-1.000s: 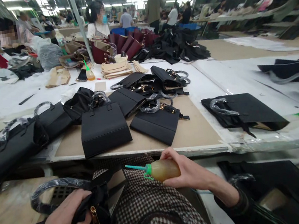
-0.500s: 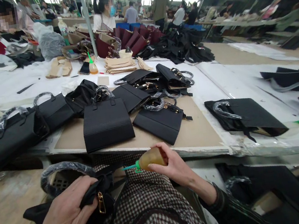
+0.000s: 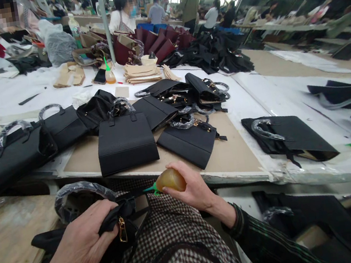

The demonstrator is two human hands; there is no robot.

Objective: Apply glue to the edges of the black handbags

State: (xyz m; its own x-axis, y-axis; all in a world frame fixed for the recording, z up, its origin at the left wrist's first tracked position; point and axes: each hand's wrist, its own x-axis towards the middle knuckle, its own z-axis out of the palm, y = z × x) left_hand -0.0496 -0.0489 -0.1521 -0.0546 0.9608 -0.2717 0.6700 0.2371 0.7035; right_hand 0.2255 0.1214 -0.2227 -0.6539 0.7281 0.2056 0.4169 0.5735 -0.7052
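Note:
On my lap lies a black handbag [image 3: 130, 221] with a gold zipper pull and a plastic-wrapped handle [image 3: 81, 191]. My left hand [image 3: 86, 232] is closed on the bag's edge, bunching black material beside the zipper pull. In my right hand [image 3: 191, 187] is a squeeze bottle [image 3: 171, 181] of amber liquid, tilted on its side. Its green nozzle points left, close to the bag's upper edge; whether the tip touches cannot be made out. Part of the bag is hidden under my left hand and forearm.
Several black handbags [image 3: 126, 143] lie along the table [image 3: 235, 153] before me. Another bag [image 3: 291, 135] is at the right. Farther back are a second bottle [image 3: 109, 74], tan pieces [image 3: 142, 72] and maroon bags [image 3: 158, 43]. A wooden board [image 3: 11, 251] is at my left. Several people sit or stand beyond.
My right hand has moved slightly left and up with the bottle, bringing the nozzle nearer the bag's edge. My left hand and the bag have shifted a little to the right.

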